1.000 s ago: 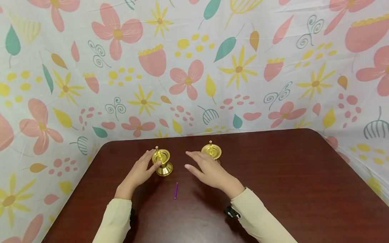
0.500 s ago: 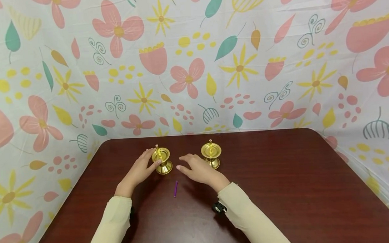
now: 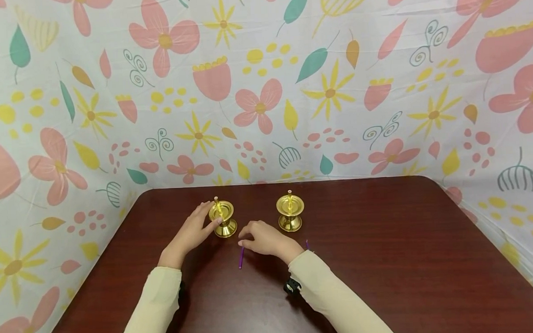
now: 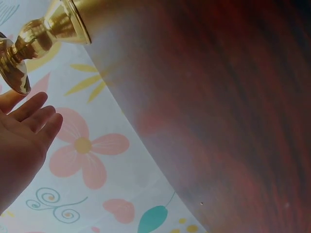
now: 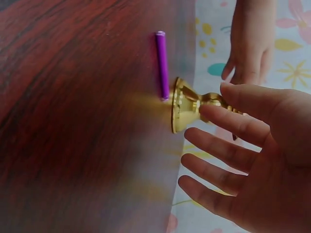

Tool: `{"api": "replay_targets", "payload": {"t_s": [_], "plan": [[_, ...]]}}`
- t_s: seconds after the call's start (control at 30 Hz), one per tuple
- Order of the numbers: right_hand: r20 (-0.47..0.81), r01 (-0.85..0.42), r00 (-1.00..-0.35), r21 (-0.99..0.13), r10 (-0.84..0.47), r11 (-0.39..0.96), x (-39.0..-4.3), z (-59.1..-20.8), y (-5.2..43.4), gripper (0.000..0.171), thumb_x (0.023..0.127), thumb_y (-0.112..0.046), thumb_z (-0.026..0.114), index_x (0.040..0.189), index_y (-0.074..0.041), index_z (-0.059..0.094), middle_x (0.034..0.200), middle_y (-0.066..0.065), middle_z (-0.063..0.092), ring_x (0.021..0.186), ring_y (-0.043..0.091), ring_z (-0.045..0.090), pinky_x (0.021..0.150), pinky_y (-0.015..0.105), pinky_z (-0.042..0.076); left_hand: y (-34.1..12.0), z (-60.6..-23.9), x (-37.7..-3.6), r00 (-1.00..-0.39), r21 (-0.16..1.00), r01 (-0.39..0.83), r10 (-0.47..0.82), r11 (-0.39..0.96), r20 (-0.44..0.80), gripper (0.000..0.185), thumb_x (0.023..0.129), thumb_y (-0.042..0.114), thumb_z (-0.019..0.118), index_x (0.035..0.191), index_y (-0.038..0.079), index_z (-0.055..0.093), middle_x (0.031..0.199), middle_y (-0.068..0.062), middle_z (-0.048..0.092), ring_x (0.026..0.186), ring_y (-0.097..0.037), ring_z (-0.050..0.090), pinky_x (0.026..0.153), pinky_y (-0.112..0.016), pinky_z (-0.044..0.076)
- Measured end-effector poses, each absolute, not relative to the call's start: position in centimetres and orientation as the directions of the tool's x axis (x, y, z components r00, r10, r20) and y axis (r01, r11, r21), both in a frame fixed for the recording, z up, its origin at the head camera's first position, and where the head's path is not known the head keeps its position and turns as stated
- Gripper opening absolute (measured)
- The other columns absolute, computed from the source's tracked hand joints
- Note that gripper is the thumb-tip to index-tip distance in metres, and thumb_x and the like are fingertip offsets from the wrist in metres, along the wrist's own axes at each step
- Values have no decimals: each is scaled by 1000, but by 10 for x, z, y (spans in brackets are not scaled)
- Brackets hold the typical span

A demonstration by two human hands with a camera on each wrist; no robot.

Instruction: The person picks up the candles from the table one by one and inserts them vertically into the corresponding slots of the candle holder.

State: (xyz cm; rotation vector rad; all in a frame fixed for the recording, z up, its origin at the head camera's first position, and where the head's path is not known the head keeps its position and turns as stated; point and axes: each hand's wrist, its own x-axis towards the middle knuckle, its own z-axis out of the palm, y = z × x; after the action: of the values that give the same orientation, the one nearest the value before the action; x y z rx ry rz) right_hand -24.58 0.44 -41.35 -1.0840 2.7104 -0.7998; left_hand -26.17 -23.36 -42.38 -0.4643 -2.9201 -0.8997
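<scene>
A brass oil lamp (image 3: 226,229) with a shallow dish and a short spout stands at the back left of the table. My left hand (image 3: 188,239) holds its dish, thumb in front and fingers on the far left side. In the left wrist view the fingertips (image 4: 54,121) lie at the lamp's rim (image 4: 14,80). A thin purple stick (image 3: 241,260) lies before this lamp. Over the stick's far end hovers my right hand (image 3: 265,239), fingers spread and loosely bent, holding nothing; the right wrist view shows a gap to the stick (image 5: 163,65).
A matching brass lamp (image 3: 290,222) stands to the right, behind my right hand. Another purple piece (image 3: 307,244) shows past the right wrist, partly hidden by it. The dark red wooden table (image 3: 405,240) meets a flower-print cloth (image 3: 264,112) at the back.
My right hand has moved left and nearer to me, from beside the right lamp to above the purple stick. The left hand has stayed at its lamp.
</scene>
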Motion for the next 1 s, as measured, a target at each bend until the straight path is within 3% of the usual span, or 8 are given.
{"api": "replay_targets", "payload": {"t_s": [0.27, 0.47, 0.63, 0.8, 1.0], "plan": [[46, -593, -761, -454, -647, 665, -242, -415, -1, 13, 91, -23, 68, 94, -12, 74, 89, -1, 60, 86, 18, 57, 75, 32, 49, -234, -423, -264, -952, 531, 303, 275, 791, 134, 72, 97, 46, 53, 151, 4, 29, 153, -24, 25, 142, -42, 19, 108, -63, 23], [7, -557, -801, -373, -599, 741, -239, -417, -9, 17, 88, -31, 70, 82, -14, 70, 84, -1, 57, 82, 19, 55, 66, 32, 47, -234, -424, -263, -953, 538, 299, 270, 788, 135, 72, 97, 44, 54, 150, 3, 29, 154, -24, 25, 142, -41, 19, 108, -62, 24], [-25, -527, -834, -255, -550, 811, -236, -420, -18, 28, 86, -40, 71, 76, -14, 67, 91, 2, 59, 90, 23, 56, 73, 38, 49, -234, -424, -262, -951, 523, 309, 274, 794, 146, 72, 97, 44, 54, 149, 2, 30, 153, -25, 25, 142, -43, 20, 107, -64, 24], [-42, -494, -862, -147, -505, 857, -232, -423, -27, 34, 83, -44, 73, 88, -11, 72, 111, 11, 59, 103, 27, 54, 84, 44, 48, -234, -423, -262, -953, 527, 302, 271, 794, 138, 72, 97, 44, 54, 150, 3, 29, 154, -25, 24, 142, -43, 19, 106, -65, 23], [-51, -471, -877, -114, -478, 875, -231, -425, -32, 28, 82, -39, 76, 90, -12, 71, 114, 11, 57, 105, 26, 52, 84, 42, 46, -233, -423, -262, -952, 533, 304, 276, 789, 133, 71, 97, 44, 54, 150, 4, 29, 154, -23, 24, 142, -42, 18, 107, -64, 23]]}}
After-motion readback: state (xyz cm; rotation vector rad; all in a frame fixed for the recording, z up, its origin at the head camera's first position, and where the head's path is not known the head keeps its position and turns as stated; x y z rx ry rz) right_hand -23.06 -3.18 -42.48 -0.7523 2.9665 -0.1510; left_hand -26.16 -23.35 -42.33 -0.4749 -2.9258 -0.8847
